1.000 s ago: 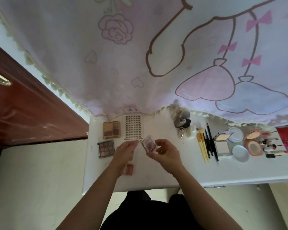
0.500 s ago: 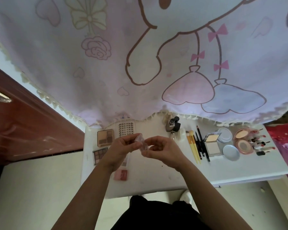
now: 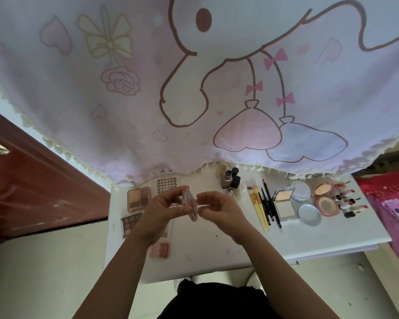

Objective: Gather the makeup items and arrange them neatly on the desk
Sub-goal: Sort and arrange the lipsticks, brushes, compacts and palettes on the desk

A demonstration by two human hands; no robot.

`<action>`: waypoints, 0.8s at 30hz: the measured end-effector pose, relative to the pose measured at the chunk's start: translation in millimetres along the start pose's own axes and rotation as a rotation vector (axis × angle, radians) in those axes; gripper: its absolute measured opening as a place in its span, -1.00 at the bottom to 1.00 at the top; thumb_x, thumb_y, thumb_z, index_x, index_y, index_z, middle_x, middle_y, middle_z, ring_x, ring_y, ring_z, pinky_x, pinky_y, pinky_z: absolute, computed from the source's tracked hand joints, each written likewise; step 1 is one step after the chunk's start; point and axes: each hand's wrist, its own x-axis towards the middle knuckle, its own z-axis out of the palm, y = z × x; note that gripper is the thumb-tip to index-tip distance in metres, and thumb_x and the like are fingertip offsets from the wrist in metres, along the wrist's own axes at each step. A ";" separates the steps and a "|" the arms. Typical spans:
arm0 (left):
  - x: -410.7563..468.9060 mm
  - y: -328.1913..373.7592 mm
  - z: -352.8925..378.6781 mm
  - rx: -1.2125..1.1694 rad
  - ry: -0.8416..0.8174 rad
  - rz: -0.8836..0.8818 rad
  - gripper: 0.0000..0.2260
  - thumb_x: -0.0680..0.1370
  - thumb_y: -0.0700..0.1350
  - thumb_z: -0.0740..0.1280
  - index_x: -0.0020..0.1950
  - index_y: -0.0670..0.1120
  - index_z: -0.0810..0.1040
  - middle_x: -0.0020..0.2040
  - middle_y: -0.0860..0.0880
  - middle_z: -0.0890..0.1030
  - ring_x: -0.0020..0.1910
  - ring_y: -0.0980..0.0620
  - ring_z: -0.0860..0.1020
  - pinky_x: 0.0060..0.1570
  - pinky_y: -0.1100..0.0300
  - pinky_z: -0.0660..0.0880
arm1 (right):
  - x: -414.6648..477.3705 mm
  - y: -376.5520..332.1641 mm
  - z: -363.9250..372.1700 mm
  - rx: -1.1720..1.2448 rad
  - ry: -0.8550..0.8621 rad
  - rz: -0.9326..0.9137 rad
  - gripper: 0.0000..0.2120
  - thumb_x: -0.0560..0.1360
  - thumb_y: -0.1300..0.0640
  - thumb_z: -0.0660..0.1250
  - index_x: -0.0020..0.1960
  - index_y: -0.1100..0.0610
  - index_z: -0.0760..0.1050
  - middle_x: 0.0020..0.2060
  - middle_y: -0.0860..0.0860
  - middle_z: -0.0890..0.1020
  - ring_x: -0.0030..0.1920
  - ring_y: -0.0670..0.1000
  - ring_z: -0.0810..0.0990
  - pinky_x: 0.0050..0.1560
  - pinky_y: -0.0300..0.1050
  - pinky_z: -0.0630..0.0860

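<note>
1. Above the bench hangs a pink cartoon curtain (image 3: pixel 148 100) with a fringed hem, covering the far edge of the white bench (image 3: pixel 217 254).
2. Left of the bench stands a red-brown door (image 3: pixel 32 192).
3. Both hands are raised over the bench's middle: the left hand (image 3: pixel 161 210) and right hand (image 3: pixel 219 207) together pinch a small clear pink compact (image 3: pixel 190 204), held on edge between their fingertips.
4. Two eyeshadow palettes (image 3: pixel 138 199) lie at the left, one behind the other.
5. An open powder compact (image 3: pixel 283 203) lies right of centre, beside yellow-handled brushes (image 3: pixel 258 208) and black pencils (image 3: pixel 271 201).
6. Lipsticks (image 3: pixel 350 201) sit at the far right.
</note>
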 end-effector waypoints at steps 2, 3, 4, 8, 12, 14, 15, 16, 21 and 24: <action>-0.7 6.3 -1.0 0.174 -0.017 0.036 -0.37 0.18 0.00 0.62 0.24 0.09 0.61 0.10 0.04 0.63 0.14 -0.06 0.53 0.16 -0.04 0.56 | 1.2 -0.6 -5.8 0.252 -0.019 0.116 -0.72 0.54 0.31 0.32 0.24 0.17 0.53 0.10 0.17 0.68 0.08 0.17 0.68 0.15 0.04 0.61; -1.0 9.9 -0.8 0.269 -0.037 0.051 -0.37 0.16 0.03 0.63 0.23 0.16 0.60 0.08 0.12 0.63 0.12 -0.02 0.54 0.15 -0.08 0.56 | 1.5 -1.4 -8.6 0.346 -0.039 0.160 -0.73 0.57 0.30 0.29 0.26 0.20 0.52 0.12 0.22 0.66 0.10 0.20 0.68 0.17 0.04 0.60; -1.4 13.8 0.1 0.341 -0.055 0.062 -0.37 0.15 0.05 0.63 0.21 0.21 0.60 0.07 0.17 0.62 0.09 0.02 0.54 0.13 -0.10 0.56 | 2.2 -2.2 -10.9 0.396 -0.063 0.195 -0.73 0.58 0.27 0.29 0.27 0.24 0.51 0.13 0.26 0.65 0.11 0.23 0.67 0.19 0.06 0.59; -3.5 26.0 6.2 0.452 -0.096 0.085 -0.38 0.14 0.06 0.63 0.18 0.28 0.59 0.04 0.26 0.57 0.03 0.08 0.54 0.05 -0.13 0.57 | 4.7 -5.5 -9.6 0.376 -0.180 0.239 -0.59 0.48 0.11 0.44 0.25 0.29 0.52 0.10 0.28 0.65 0.07 0.24 0.66 0.24 0.12 0.56; -5.1 26.2 8.0 0.490 -0.082 0.124 -0.38 0.18 -0.10 0.67 0.16 0.26 0.59 0.10 0.23 0.57 0.05 0.17 0.53 0.07 -0.11 0.56 | 4.9 -7.8 -5.0 0.346 -0.160 0.204 -0.59 0.40 0.15 0.49 0.19 0.30 0.53 -0.01 0.24 0.67 -0.03 0.16 0.67 0.15 0.06 0.60; -5.0 25.1 9.4 0.499 -0.087 0.135 -0.38 0.19 -0.13 0.67 0.18 0.21 0.60 0.13 0.21 0.57 0.09 0.16 0.54 0.09 -0.08 0.56 | 5.2 -8.4 -3.5 0.326 -0.137 0.191 -0.58 0.40 0.19 0.46 0.19 0.34 0.51 0.02 0.31 0.66 -0.04 0.17 0.67 0.05 0.00 0.62; -4.7 24.5 10.1 0.494 -0.095 0.136 -0.37 0.19 -0.14 0.67 0.20 0.18 0.60 0.13 0.20 0.57 0.10 0.16 0.54 0.09 -0.06 0.56 | 5.0 -8.7 -2.5 0.315 -0.130 0.186 -0.58 0.40 0.20 0.45 0.20 0.36 0.50 0.05 0.33 0.65 -0.04 0.18 0.67 0.02 -0.03 0.62; -4.5 23.9 10.8 0.487 -0.104 0.136 -0.37 0.20 -0.15 0.67 0.21 0.14 0.60 0.13 0.19 0.57 0.11 0.15 0.55 0.10 -0.04 0.57 | 4.9 -8.4 -1.8 0.309 -0.124 0.186 -0.56 0.40 0.20 0.44 0.20 0.37 0.48 0.07 0.35 0.64 -0.04 0.18 0.67 -0.01 -0.05 0.62; -2.9 18.5 13.8 0.453 -0.147 0.140 -0.39 0.20 -0.18 0.67 0.20 0.06 0.61 0.12 0.10 0.57 0.14 0.05 0.56 0.12 -0.01 0.58 | 4.1 -3.7 -2.2 0.298 -0.153 0.191 -0.59 0.39 0.18 0.44 0.18 0.32 0.48 -0.05 0.22 0.67 -0.04 0.19 0.68 0.02 0.00 0.62; -2.3 17.1 16.5 0.469 -0.165 0.150 -0.40 0.21 -0.18 0.67 0.20 0.03 0.61 0.10 0.10 0.57 0.13 0.04 0.56 0.11 0.01 0.59 | 2.4 -3.0 -3.3 0.291 -0.166 0.200 -0.58 0.39 0.16 0.45 0.19 0.29 0.48 -0.02 0.23 0.67 0.00 0.21 0.68 0.03 0.01 0.62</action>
